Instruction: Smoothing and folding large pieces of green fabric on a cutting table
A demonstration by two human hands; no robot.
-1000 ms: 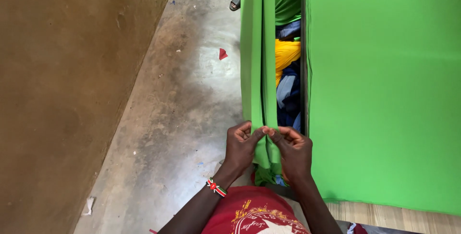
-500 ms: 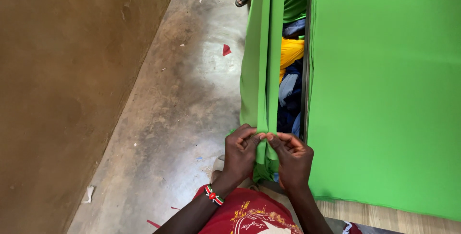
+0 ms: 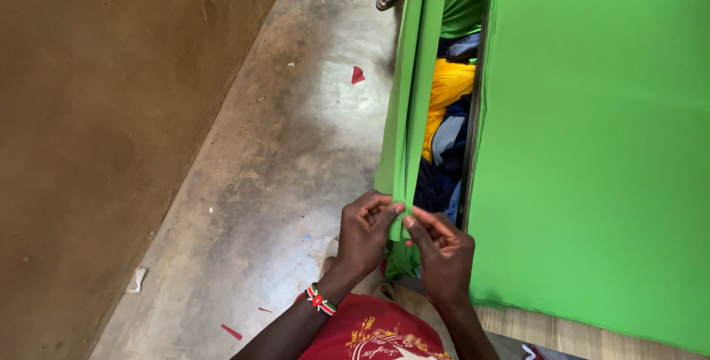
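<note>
- Pinching the edge of a long green cloth strip (image 3: 411, 109), the left hand (image 3: 366, 231) has its fingers closed tight on the fold.
- Right beside it, the right hand (image 3: 441, 253) pinches the same strip, and the fingertips of both hands almost touch.
- A beaded band (image 3: 319, 300) in red, white and green sits on the left wrist.
- From the hands, the strip runs straight up and away, hanging over the edge of the tabletop.
- A big green sheet (image 3: 599, 145) covers the tabletop on the right.
- Between the strip and the sheet lies a pile of yellow and blue clothes (image 3: 447, 123).
- On the left, the grey floor (image 3: 281, 168) has small red scraps (image 3: 357, 75) on it.
</note>
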